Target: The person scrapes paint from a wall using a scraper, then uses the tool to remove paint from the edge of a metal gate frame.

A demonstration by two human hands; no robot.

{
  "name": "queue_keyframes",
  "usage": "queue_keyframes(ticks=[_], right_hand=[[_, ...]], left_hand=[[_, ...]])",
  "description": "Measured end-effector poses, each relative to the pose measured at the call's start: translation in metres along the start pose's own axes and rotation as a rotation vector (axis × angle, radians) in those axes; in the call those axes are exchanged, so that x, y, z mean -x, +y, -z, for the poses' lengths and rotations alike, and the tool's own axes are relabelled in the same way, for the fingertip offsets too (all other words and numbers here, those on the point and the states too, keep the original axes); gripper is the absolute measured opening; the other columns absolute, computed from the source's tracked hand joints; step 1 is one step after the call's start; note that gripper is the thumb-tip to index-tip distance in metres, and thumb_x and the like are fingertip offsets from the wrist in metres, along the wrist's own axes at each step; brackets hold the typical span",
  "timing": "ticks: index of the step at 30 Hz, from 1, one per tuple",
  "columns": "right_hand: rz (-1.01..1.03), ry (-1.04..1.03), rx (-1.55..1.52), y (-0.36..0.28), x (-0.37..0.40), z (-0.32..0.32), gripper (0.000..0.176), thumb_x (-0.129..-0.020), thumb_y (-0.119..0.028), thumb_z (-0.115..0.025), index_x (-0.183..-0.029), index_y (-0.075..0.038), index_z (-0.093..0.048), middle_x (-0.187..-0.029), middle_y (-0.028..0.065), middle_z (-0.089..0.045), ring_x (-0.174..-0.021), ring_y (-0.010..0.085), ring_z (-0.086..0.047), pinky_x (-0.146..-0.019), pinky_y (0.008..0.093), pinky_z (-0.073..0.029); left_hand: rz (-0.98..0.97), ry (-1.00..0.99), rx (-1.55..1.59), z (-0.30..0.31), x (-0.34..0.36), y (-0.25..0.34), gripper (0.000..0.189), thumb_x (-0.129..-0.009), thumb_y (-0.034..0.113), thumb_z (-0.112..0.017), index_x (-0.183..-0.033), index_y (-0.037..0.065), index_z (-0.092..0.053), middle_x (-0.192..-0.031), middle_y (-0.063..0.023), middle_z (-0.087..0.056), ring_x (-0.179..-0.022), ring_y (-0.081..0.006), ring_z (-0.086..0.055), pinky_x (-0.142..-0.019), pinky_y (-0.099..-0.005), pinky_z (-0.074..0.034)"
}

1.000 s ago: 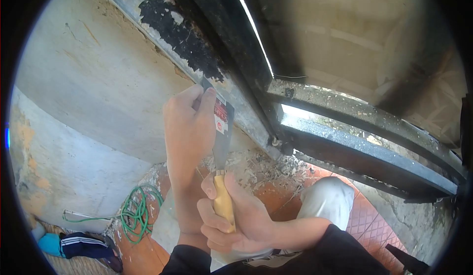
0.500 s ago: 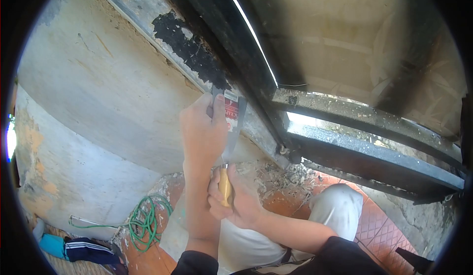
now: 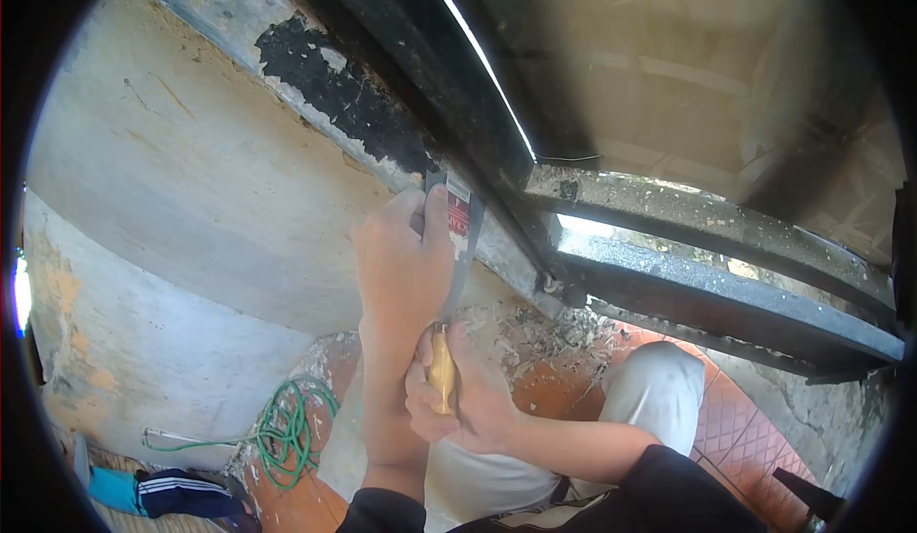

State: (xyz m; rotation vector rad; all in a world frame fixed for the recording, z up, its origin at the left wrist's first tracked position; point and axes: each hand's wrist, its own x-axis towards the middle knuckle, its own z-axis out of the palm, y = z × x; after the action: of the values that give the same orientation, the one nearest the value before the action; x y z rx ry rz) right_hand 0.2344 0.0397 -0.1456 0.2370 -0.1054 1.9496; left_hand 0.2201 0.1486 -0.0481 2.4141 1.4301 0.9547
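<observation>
Plastered wall [image 3: 191, 180], stained and worn: being seen left of the scraper [image 3: 462, 264], landmark for all entries.

Scraper, one: being held upright in view, blade uppermost, beside a pale frame strip [image 3: 506, 258]. Its front edge is being set at the lower end of a dark patch [image 3: 330, 84]; whether firm contact is being made cannot be told.

Left hand [image 3: 406, 251]: fingers being pinched on the scraper's blade, near the front edge, beside a red label [image 3: 458, 216].

Right hand [image 3: 476, 399]: fingers being wrapped around the scraper's wooden handle [image 3: 442, 371].

Pale flakes [image 3: 583, 337]: being strewn on floor tiles [image 3: 554, 390], below and right of the scraper.

Green hose [image 3: 287, 433]: being kept coiled, below and left of the scraper.

Hazards, as judged: with the left fingers being placed so near the edge, a cut could be caused by a sudden slip. The strip could be gouged if the scraper is being angled too steeply.
</observation>
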Motion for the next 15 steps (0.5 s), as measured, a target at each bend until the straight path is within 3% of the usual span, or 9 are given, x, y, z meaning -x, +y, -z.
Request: queue_keyframes(ticks=[2,5,15], right_hand=[[-0.060,0.011,-0.138,0.006,0.006,0.000,0.047,-0.102,-0.058,-0.021,-0.101,-0.016,-0.042,-0.071,0.0061,-0.048,-0.043,0.0154,-0.035,-0.045,0.0311,-0.031],[-0.109,0.070,-0.049,0.014,0.011,-0.009,0.047,-0.102,-0.058,-0.020,-0.101,-0.016,-0.041,-0.071,0.0067,-0.048,-0.043,0.0154,-0.035,-0.045,0.0307,-0.030],[-0.099,0.045,-0.128,0.003,0.012,-0.012,0.048,-0.103,-0.058,-0.020,-0.101,-0.015,-0.042,-0.071,0.0056,-0.046,-0.043,0.0150,-0.035,-0.044,0.0294,-0.029]], left_hand=[[-0.054,0.042,-0.070,0.000,0.006,-0.002,0.036,-0.096,0.020,-0.055,-0.066,-0.002,-0.055,-0.053,-0.0165,-0.053,-0.047,-0.0304,-0.053,-0.050,-0.0409,-0.038],[0.070,-0.002,-0.060,0.010,0.019,0.000,0.036,-0.096,0.020,-0.055,-0.068,-0.002,-0.056,-0.054,-0.0171,-0.055,-0.048,-0.0319,-0.055,-0.050,-0.0408,-0.039],[0.005,-0.021,-0.063,0.001,0.009,0.002,0.037,-0.096,0.020,-0.054,-0.066,-0.002,-0.056,-0.055,-0.0184,-0.056,-0.049,-0.0365,-0.054,-0.050,-0.0405,-0.039]])
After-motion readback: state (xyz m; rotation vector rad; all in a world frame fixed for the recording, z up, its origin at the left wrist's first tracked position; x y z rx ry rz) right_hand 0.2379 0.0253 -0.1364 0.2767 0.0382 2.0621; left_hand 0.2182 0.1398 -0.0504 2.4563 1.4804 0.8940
